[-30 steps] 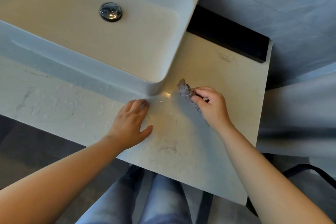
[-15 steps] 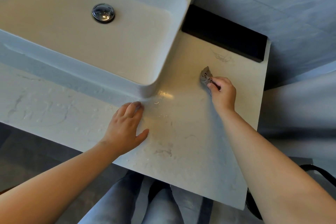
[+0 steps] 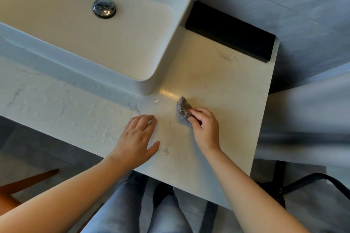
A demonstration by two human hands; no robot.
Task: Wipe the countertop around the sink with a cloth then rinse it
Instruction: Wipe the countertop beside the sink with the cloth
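Right hand, grip pinching the wadded cloth on the surface just off the sink corner; left hand spread flat. Bunched so small, the cloth may skip the wet patches.

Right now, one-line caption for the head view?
Right hand pinches a grey cloth against the countertop near the sink corner; left hand rests flat.

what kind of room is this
Most likely a bathroom: a white vessel sink with a chrome pop-up drain sits on a marble-look countertop, backed by a grey tiled wall.
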